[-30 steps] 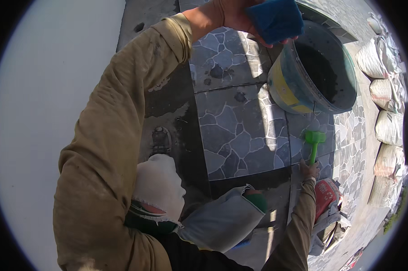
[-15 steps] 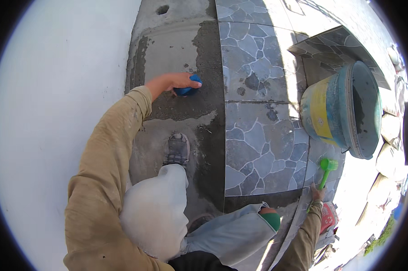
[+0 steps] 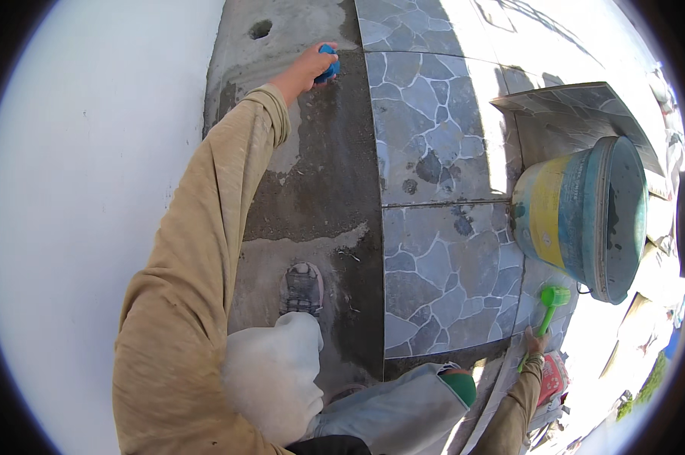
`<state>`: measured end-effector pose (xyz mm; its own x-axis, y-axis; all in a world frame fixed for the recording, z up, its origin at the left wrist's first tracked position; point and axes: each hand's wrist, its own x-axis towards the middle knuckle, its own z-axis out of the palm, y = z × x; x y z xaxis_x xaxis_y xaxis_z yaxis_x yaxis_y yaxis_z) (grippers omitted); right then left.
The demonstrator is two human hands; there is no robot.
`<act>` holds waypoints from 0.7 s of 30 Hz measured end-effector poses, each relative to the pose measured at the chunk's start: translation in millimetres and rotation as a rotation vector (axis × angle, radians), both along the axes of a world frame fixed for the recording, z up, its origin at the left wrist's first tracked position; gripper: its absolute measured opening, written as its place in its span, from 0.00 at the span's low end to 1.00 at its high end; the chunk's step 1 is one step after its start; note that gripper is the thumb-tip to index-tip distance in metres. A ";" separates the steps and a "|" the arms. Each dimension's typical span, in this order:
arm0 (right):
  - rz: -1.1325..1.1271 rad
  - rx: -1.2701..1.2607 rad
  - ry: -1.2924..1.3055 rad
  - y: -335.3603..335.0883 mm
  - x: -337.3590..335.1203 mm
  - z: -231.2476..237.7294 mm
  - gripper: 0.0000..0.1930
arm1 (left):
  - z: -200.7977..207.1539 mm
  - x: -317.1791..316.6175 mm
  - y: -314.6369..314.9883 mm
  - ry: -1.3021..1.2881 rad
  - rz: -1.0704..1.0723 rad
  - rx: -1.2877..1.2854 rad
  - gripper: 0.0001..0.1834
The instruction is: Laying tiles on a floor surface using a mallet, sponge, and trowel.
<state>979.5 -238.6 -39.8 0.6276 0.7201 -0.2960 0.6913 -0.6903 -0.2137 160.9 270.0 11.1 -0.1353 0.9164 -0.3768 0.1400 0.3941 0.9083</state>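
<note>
At the far end of the bare concrete strip, my left hand is closed around a small blue rounded object. Its exact kind I cannot make out. Dark, wet-looking floor lies below and nearer than this hand. At the lower right, my right hand grips the handle of a bright green mallet. The mallet's head points away from me, over the stone-patterned tiles.
A blue-green bucket with a yellow band stands on the right. Behind it leans a loose tile. A white wall borders the left. A round hole opens in the concrete. A red bag lies by my right forearm.
My left hand has moved away from me along the strip with the blue object, and the arm is stretched further. My right hand keeps its grip on the mallet. The view has shifted slightly.
</note>
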 end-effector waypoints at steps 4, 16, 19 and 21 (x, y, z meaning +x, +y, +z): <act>-0.048 0.031 0.103 -3.4 9.1 -8.9 0.47 | -9.4 17.8 37.8 0.041 -0.125 0.051 0.12; -0.100 -0.088 0.084 2.2 30.4 -28.1 0.46 | -38.1 -125.7 41.2 0.896 -0.054 -0.129 0.30; -0.089 -0.096 0.065 3.5 30.9 -29.4 0.46 | -34.6 -188.9 19.9 1.080 0.085 -0.123 0.28; -0.076 -0.095 0.050 3.1 31.9 -30.1 0.46 | -17.0 -225.9 2.7 1.051 0.171 -0.107 0.30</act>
